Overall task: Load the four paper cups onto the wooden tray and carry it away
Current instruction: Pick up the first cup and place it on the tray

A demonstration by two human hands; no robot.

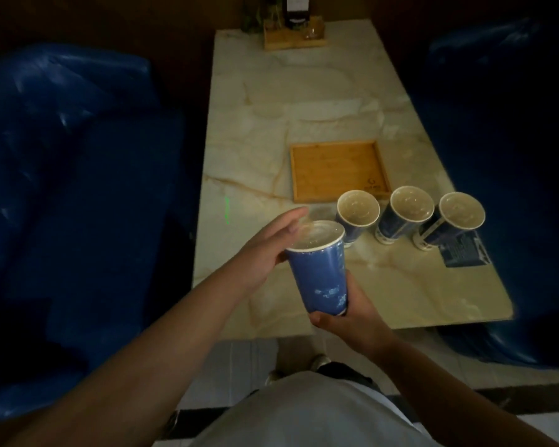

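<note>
Head view, light: dim throughout; edges of the frame fall into near black.
Held cup: a blue paper cup is up in the air over the near end of the worktop, clear of the surface.
Right hand: the right hand has its grip clamped round the cup's base; the fingers behind the cup are hidden.
Left hand: the left hand lies against the cup's rim on its far left side, fingers straight and apart, not closed round it.
Other cups: three paper cups stand in a row on the worktop, mouths up; whether they hold anything is hard to tell.
Wooden tray: the wooden tray sits bare just behind the row, its near edge partly covered by the cups.
Card: a dark printed card lies beside the rightmost cup; its text is unreadable.
Far end: a wooden stand with dark items, cut off at the top.
Seats: blue seats flank the worktop.
</note>
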